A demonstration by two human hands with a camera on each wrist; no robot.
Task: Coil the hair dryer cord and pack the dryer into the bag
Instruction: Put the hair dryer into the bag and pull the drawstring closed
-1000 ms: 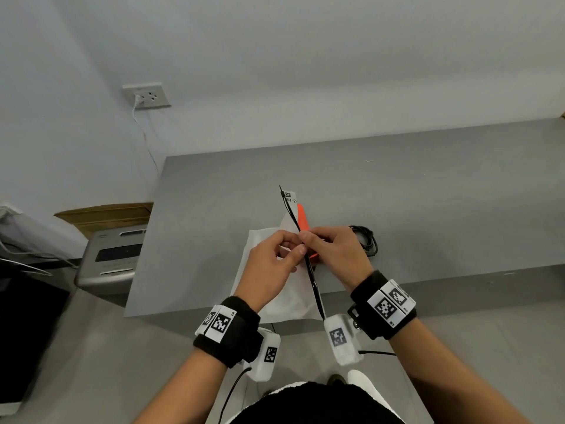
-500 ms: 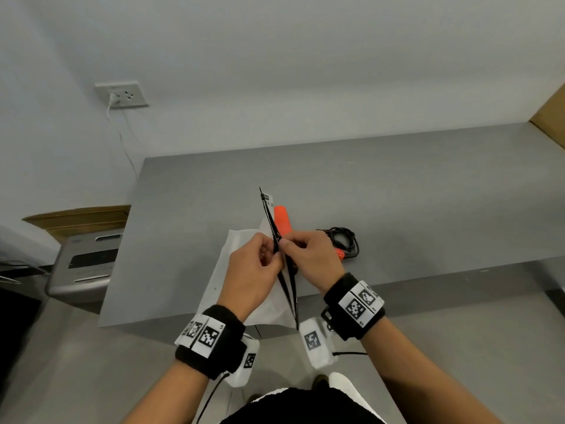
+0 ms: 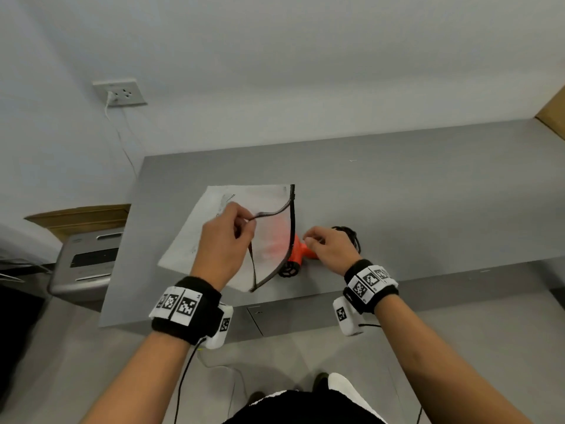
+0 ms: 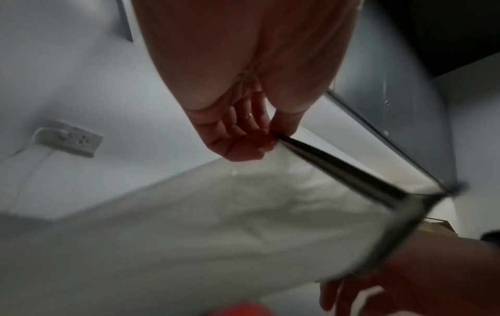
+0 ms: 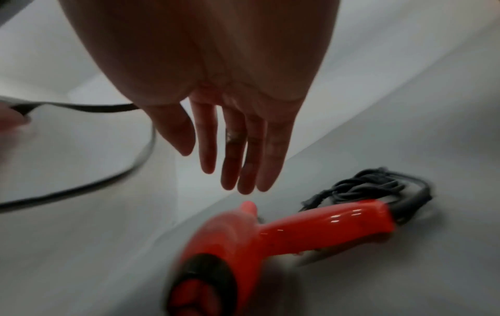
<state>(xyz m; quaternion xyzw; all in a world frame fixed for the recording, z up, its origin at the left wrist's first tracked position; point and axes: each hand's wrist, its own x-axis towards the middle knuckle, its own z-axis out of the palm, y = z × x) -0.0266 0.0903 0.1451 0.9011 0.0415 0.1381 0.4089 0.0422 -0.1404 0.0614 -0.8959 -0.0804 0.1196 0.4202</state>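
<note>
Now apart, the left hand (image 3: 224, 240) pinches the limp bag (image 3: 214, 228) rim open while the right hand (image 3: 328, 249), fingers loose, nears the rigid, slick dryer (image 3: 298, 252); grab its handle.

Left hand (image 3: 224, 240) raised, thumb and fingers pinched tight; right hand (image 5: 216, 119) lower, fingers straight, relaxed, holding nothing.

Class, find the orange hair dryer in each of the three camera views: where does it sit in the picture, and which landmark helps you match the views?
Head: the orange hair dryer lies centre, on the grey table, just right of the bag's black rim.
Left wrist: only an orange blur at the bottom edge.
Right wrist: lower centre-right, below the open right hand.
Shared landmark: the bag's black rim.
</note>
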